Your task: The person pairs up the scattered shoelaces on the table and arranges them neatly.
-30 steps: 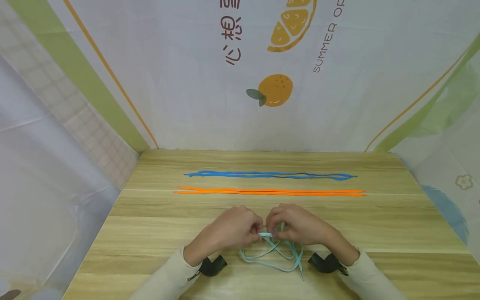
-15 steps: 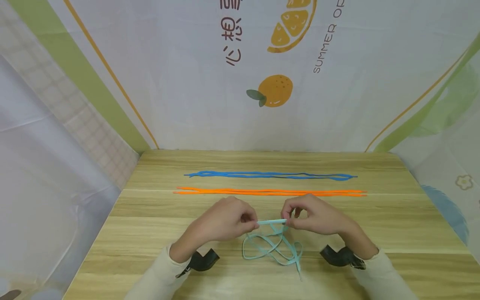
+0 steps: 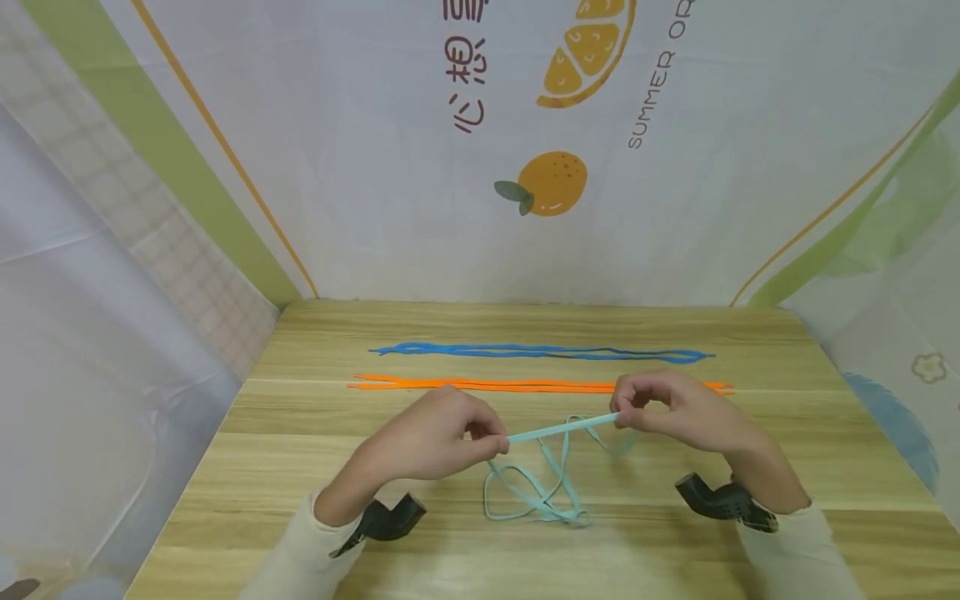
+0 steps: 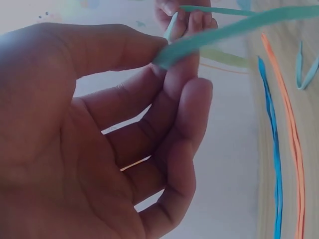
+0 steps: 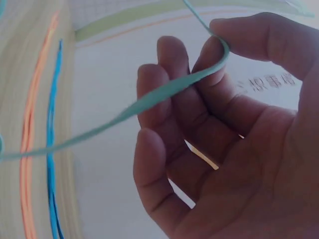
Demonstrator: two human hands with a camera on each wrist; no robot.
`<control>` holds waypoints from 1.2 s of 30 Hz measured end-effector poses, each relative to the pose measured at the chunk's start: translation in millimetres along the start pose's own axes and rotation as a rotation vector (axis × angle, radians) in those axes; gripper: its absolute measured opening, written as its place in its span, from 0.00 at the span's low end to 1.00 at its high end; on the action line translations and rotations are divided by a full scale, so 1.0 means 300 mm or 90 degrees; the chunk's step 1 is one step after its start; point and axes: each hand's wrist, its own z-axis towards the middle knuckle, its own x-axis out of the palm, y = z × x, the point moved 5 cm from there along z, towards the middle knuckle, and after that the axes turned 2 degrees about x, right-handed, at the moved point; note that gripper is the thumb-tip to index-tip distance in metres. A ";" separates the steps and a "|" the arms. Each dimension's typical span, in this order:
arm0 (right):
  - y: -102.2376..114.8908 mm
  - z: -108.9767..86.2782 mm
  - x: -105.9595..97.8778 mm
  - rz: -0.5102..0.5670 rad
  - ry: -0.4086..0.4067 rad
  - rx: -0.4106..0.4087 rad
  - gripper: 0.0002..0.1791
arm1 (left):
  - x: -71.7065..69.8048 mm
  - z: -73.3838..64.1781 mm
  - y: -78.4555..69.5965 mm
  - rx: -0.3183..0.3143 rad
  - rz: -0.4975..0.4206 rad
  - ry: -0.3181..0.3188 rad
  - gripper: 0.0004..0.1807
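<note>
A mint-green shoelace (image 3: pixel 562 429) stretches between my two hands, raised in front of me. My left hand (image 3: pixel 442 435) pinches it between thumb and forefinger; in the left wrist view the lace (image 4: pixel 224 34) trails off from those fingertips. Farther right and slightly higher, my right hand (image 3: pixel 678 412) pinches another stretch of it the same way. From the right fingertips the lace (image 5: pixel 164 92) hangs down across the loosely curled other fingers in the right wrist view. Below the hands, the remaining length lies in crossed loops on the wooden table.
An orange pair of shoelaces (image 3: pixel 480 384) lies straight across the wooden table (image 3: pixel 300 483), with a blue pair (image 3: pixel 510 351) parallel behind it. A white printed cloth (image 3: pixel 420 233) hangs at the table's back edge. Each wrist wears a black camera mount (image 3: pixel 393 518).
My hands have moved apart and up, the right one farther, drawing a longer stretch of the mint lace taut between them. A loose end has swung up toward the orange laces.
</note>
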 end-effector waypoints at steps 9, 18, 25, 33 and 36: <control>0.001 -0.062 -0.091 0.040 -0.031 -0.015 0.12 | -0.048 -0.033 -0.006 0.012 -0.062 0.002 0.08; -0.018 -0.128 -0.178 0.059 -0.062 -0.022 0.13 | -0.116 -0.065 0.018 -0.017 -0.092 -0.030 0.13; -0.066 -0.174 -0.237 0.064 -0.088 -0.005 0.15 | -0.167 -0.085 0.086 -0.051 -0.096 -0.045 0.13; -0.128 -0.204 -0.285 0.047 -0.095 0.036 0.13 | -0.206 -0.096 0.174 -0.110 -0.093 -0.043 0.15; -0.160 -0.217 -0.306 0.033 -0.104 0.059 0.13 | -0.223 -0.105 0.210 -0.136 -0.095 -0.051 0.15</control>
